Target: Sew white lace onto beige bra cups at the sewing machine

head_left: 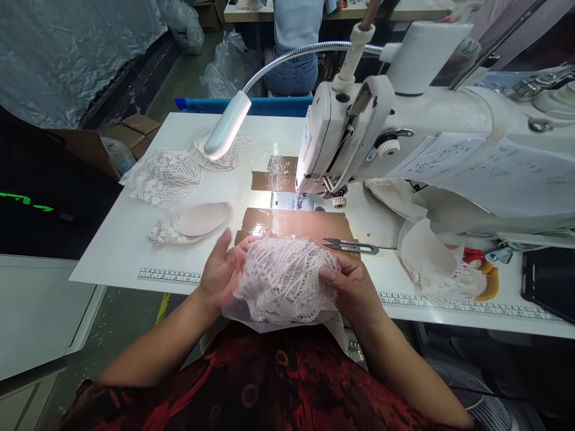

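Note:
A white lace cup piece [287, 278] with a scalloped edge is held up in front of my body, at the near edge of the sewing table. My left hand [224, 269] supports its left side, thumb raised and fingers partly hidden behind the lace. On the right, my right hand [353, 281] pinches the edge between thumb and fingers. Thread snips [350, 245] lie just beyond my right hand, apart from it. Past the lace stands a white sewing machine [332, 137], its needle area lit by a lamp [228, 124].
Lace pieces [166, 176] and a smooth beige cup [204, 219] with lace lie on the left of the table [121, 239]. More cup pieces [429, 254], red-handled scissors [472, 255] and a dark device [548, 281] are at right. Another person [296, 36] sits beyond.

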Action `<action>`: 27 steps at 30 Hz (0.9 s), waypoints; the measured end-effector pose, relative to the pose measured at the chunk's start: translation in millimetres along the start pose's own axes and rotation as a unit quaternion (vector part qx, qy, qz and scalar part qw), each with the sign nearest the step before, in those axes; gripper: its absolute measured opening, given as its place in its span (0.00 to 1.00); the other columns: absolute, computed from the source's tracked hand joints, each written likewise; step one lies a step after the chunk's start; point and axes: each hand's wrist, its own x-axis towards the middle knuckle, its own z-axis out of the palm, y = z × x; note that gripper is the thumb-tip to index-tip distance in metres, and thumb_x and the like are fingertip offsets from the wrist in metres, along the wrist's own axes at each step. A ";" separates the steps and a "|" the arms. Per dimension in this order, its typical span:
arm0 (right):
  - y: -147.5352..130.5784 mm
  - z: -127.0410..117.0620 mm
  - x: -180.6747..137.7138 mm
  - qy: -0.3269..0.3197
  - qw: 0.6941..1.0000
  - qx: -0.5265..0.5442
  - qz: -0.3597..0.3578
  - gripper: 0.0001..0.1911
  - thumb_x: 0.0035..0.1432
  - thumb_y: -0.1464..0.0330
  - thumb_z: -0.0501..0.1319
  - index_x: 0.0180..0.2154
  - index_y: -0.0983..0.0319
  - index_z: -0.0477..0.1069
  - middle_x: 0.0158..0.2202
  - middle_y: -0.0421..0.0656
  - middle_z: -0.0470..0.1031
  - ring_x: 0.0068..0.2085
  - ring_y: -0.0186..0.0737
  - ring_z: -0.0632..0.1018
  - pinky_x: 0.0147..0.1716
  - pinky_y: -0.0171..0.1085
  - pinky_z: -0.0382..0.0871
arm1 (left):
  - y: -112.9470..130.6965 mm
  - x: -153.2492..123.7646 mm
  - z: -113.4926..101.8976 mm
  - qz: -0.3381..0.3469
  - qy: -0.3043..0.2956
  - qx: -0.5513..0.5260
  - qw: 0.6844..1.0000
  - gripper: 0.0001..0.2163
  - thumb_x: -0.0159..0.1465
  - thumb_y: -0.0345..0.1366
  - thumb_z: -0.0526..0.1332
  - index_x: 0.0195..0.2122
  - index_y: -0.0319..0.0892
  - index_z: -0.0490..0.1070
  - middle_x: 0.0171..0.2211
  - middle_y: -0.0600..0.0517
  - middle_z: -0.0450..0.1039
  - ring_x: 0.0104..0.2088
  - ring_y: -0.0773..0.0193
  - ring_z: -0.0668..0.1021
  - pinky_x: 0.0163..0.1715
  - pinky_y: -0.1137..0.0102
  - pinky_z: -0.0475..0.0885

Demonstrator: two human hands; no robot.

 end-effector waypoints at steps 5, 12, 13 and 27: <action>2.9 10.3 8.1 0.005 0.997 -0.031 -0.068 0.11 0.48 0.58 0.68 0.25 0.58 0.77 0.25 0.39 0.74 0.30 0.38 0.73 0.33 0.38 0.69 | -23.7 -10.7 15.9 -0.075 -0.083 -0.117 0.987 0.34 0.52 0.60 0.62 0.53 0.40 0.65 0.52 0.41 0.70 0.53 0.49 0.71 0.49 0.58 0.69; 2.1 22.5 17.4 0.042 0.996 0.075 -0.025 0.11 0.42 0.59 0.71 0.28 0.58 0.78 0.27 0.39 0.77 0.29 0.38 0.74 0.31 0.39 0.70 | -35.5 -5.9 24.5 -0.052 -0.030 -0.041 0.997 0.06 0.47 0.26 0.68 0.25 0.38 0.72 0.23 0.53 0.73 0.25 0.68 0.73 0.30 0.72 0.69; -0.9 19.6 18.1 0.068 0.992 0.102 -0.031 0.12 0.41 0.59 0.72 0.28 0.58 0.78 0.26 0.39 0.77 0.29 0.38 0.74 0.32 0.39 0.71 | -32.7 -10.1 17.7 -0.055 -0.076 -0.010 0.996 0.06 0.49 0.28 0.68 0.20 0.38 0.70 0.18 0.54 0.69 0.22 0.70 0.71 0.27 0.73 0.68; -6.2 36.4 -1.7 -0.135 0.978 -0.147 -0.057 0.09 0.55 0.61 0.64 0.29 0.61 0.73 0.29 0.39 0.74 0.30 0.34 0.73 0.30 0.33 0.67 | 29.1 -26.7 4.4 0.134 -0.068 0.499 0.853 0.13 0.61 0.42 0.62 0.41 0.39 0.71 0.35 0.50 0.72 0.35 0.64 0.74 0.37 0.70 0.69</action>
